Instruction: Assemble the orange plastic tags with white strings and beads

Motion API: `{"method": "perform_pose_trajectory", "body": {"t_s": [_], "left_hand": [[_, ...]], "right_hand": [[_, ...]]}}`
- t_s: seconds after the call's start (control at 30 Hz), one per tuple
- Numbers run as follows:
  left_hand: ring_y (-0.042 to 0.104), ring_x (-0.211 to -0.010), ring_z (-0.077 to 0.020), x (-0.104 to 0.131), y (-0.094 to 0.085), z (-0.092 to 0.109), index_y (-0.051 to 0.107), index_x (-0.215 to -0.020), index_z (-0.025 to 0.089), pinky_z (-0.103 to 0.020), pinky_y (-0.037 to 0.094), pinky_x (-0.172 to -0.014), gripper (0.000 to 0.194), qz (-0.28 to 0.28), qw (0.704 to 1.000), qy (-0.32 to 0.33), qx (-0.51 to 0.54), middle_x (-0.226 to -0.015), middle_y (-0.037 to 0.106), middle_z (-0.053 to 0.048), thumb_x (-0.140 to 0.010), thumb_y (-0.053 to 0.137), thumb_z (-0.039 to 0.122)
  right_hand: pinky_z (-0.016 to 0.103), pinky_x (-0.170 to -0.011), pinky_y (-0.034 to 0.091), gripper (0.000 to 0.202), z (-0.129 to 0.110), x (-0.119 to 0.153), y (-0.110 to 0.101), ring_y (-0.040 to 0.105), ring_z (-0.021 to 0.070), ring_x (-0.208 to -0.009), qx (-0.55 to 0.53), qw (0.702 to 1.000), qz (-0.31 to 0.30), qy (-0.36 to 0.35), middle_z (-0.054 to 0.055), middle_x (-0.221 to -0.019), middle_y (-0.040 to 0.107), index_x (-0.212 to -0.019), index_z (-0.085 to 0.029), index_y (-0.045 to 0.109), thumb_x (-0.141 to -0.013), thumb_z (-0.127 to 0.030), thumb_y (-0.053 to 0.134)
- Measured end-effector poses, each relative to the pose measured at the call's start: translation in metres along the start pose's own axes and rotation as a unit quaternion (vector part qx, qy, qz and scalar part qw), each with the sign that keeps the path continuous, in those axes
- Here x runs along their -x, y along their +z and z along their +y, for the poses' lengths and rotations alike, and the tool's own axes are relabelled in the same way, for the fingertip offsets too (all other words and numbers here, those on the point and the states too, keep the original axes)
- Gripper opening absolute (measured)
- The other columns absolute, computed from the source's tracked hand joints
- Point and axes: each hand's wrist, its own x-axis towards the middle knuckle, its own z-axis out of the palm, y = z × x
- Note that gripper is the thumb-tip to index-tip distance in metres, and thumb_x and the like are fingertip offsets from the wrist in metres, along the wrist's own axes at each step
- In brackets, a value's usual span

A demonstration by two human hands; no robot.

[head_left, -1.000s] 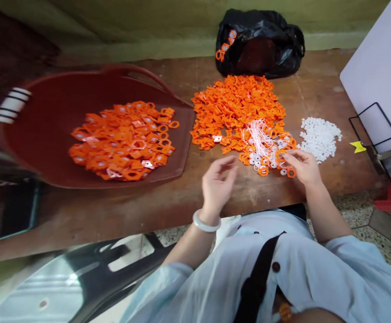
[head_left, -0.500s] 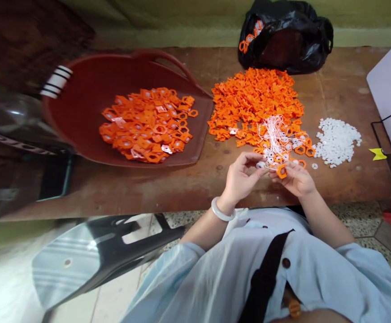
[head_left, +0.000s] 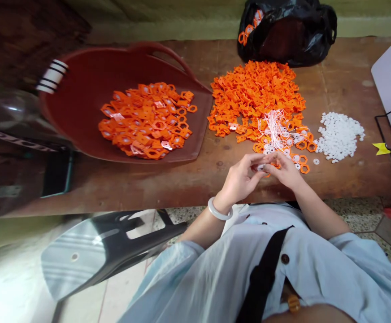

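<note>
My left hand (head_left: 241,179), with a white bangle (head_left: 219,210) at the wrist, pinches a small white plastic disc (head_left: 260,168) at its fingertips. Against it press the fingers of my right hand (head_left: 286,171), closed around an orange hexagonal plastic piece (head_left: 267,175) that is mostly hidden. Just beyond both hands lies a bundle of white strings (head_left: 273,128), fanned over orange hexagon rings (head_left: 311,146) and white discs. Behind that spreads a big heap of orange plastic parts (head_left: 258,87).
A dark red basin (head_left: 77,80) with a pile of orange pieces (head_left: 145,123) lies to the left. White plastic bits (head_left: 340,137) are heaped on the right. At the back sits a black plastic bag (head_left: 289,31). A grey chair (head_left: 115,244) stands below the wooden table (head_left: 168,188).
My right hand has moved left, up against my left hand. The orange piece it held in plain view is now mostly covered by fingers. The camera view has shifted slightly.
</note>
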Motion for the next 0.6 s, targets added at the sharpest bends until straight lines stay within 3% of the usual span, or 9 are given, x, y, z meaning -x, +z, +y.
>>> {"method": "perform_pose_trajectory", "body": {"t_s": [0.07,0.1,0.17,0.23,0.3,0.47,0.6], "left_hand": [[0.071,-0.098,-0.0162,0.002,0.003,-0.002,0.054,-0.119,0.021,-0.026,0.056,-0.081,0.034,0.012,1.0,-0.008,0.023,-0.108,0.073,-0.006,-0.086,0.063,0.018],[0.071,-0.098,-0.016,0.004,0.004,-0.003,0.056,-0.117,0.021,-0.026,0.056,-0.082,0.032,0.019,0.999,-0.007,0.029,-0.107,0.073,-0.006,-0.087,0.063,0.019],[0.071,-0.094,-0.0147,0.005,0.006,-0.005,0.06,-0.114,0.021,-0.026,0.056,-0.082,0.027,0.033,0.999,-0.001,0.036,-0.105,0.073,-0.005,-0.087,0.063,0.019],[0.07,-0.092,-0.014,0.007,0.008,-0.007,0.063,-0.111,0.022,-0.026,0.056,-0.083,0.023,0.04,0.998,0.002,0.054,-0.104,0.073,-0.005,-0.088,0.062,0.019],[0.07,-0.095,-0.0146,0.008,0.011,-0.01,0.064,-0.112,0.022,-0.028,0.056,-0.085,0.023,0.043,0.995,-0.013,0.092,-0.105,0.073,-0.006,-0.089,0.061,0.019],[0.071,-0.091,-0.0152,0.01,0.016,-0.015,0.065,-0.11,0.02,-0.027,0.057,-0.082,0.028,0.081,0.968,-0.098,0.217,-0.104,0.073,-0.007,-0.083,0.07,0.026],[0.071,-0.086,-0.0156,0.009,0.017,-0.015,0.07,-0.097,0.018,-0.027,0.058,-0.079,0.028,0.098,0.941,-0.156,0.285,-0.097,0.074,-0.006,-0.073,0.079,0.03]], "right_hand": [[0.038,-0.096,0.046,0.048,0.001,0.0,0.0,0.061,0.0204,-0.101,0.031,0.998,0.043,-0.039,0.004,-0.104,0.067,-0.093,-0.022,0.063,-0.065,-0.058,0.079],[0.038,-0.097,0.045,0.048,0.001,0.0,0.0,0.061,0.0205,-0.104,0.029,0.998,0.027,-0.048,0.005,-0.107,0.066,-0.096,-0.023,0.064,-0.067,-0.058,0.077],[0.035,-0.09,0.049,0.044,0.001,0.0,-0.001,0.063,0.019,-0.098,0.003,0.998,-0.053,-0.041,0.004,-0.099,0.068,-0.091,-0.022,0.066,-0.076,-0.063,0.067],[0.03,-0.074,0.051,0.046,0.002,0.001,-0.001,0.063,0.0158,-0.078,-0.028,0.992,-0.125,-0.011,0.003,-0.081,0.067,-0.079,-0.02,0.066,-0.081,-0.066,0.059],[0.026,-0.061,0.047,0.05,0.004,0.001,-0.001,0.057,0.0122,-0.063,-0.056,0.987,-0.149,0.016,0.001,-0.068,0.063,-0.072,-0.019,0.063,-0.082,-0.067,0.057],[0.025,-0.058,0.044,0.051,0.002,0.004,0.001,0.052,0.0106,-0.057,-0.05,0.99,-0.134,-0.004,-0.001,-0.062,0.058,-0.066,-0.019,0.056,-0.085,-0.066,0.055],[0.024,-0.058,0.04,0.045,-0.006,0.007,0.001,0.049,0.0107,-0.058,0.07,0.988,-0.089,-0.108,-0.001,-0.062,0.053,-0.067,-0.019,0.053,-0.094,-0.055,0.047]]}}
